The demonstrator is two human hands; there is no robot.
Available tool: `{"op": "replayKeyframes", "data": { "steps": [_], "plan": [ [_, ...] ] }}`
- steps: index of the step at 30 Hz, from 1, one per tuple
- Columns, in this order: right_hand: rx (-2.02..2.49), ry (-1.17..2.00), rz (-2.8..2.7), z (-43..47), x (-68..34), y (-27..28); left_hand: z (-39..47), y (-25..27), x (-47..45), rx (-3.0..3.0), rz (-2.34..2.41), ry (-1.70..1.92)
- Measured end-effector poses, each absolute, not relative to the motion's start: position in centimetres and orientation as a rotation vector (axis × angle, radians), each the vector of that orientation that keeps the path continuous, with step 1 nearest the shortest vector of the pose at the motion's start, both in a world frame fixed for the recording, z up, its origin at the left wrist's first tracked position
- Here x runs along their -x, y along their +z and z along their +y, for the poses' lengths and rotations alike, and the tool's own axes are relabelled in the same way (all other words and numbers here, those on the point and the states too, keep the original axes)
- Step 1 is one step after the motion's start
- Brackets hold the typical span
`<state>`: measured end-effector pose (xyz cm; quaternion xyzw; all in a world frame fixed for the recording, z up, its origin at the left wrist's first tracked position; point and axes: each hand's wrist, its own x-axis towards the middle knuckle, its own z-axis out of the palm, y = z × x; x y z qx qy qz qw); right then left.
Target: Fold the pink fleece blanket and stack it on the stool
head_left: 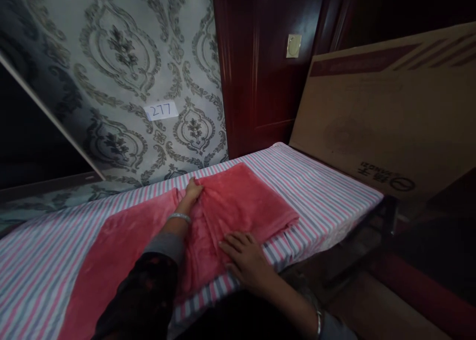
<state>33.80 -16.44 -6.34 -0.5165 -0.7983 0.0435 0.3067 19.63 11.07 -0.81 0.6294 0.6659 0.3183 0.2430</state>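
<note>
Pink fleece blanket (238, 201) lies partly folded on the striped desk (327, 191). Left hand (192, 191) pinches a fold at the far edge, fingers together. Right hand (245, 258) presses flat on the near edge, fingers apart.

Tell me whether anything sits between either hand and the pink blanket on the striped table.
Nothing visible does. The left hand grips the pink blanket at its far edge, and the right hand lies flat on its near edge. Both touch the fabric directly on the striped table.
</note>
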Motion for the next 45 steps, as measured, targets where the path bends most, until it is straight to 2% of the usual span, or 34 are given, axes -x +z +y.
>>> {"op": "replayKeyframes", "data": {
  "steps": [5, 11, 17, 22, 26, 31, 36, 39, 45],
  "plan": [
    [1.482, 0.196, -2.073, -15.7, -33.3, -6.2, 10.0, -0.3, -19.5, -1.749, 1.73, 0.838],
    [1.439, 0.134, -2.106, -16.0, -33.2, -7.0, 9.1, -0.2, -19.3, -1.795, 1.772, 0.799],
    [1.325, 0.167, -2.175, -15.4, -35.5, -4.1, 6.7, 1.1, -20.6, -2.105, 1.709, 0.766],
    [1.611, -0.05, -2.073, -11.8, -38.4, -2.5, 1.5, -1.4, -21.1, -2.845, 1.282, 0.325],
    [1.885, 0.028, -2.18, -10.9, -38.6, -4.1, -0.4, -3.6, -19.9, -2.874, 1.4, 0.092],
    [1.894, 0.131, -2.232, -10.8, -39.7, -3.4, -0.3, -1.6, -20.3, -2.729, 1.445, -0.098],
    [2.047, -0.074, -2.052, -9.6, -44.0, -1.6, -4.0, -0.8, -21.4, -2.833, 1.268, 0.061],
    [2.145, -0.068, -2.035, -9.6, -46.1, -3.2, -6.1, -2.4, -21.1, -2.88, 1.107, 0.049],
    [2.14, -0.011, -2.015, -10.3, -47.1, -6.4, -6.4, -4.4, -20.6, -2.861, 1.092, 0.05]
  ]
}}
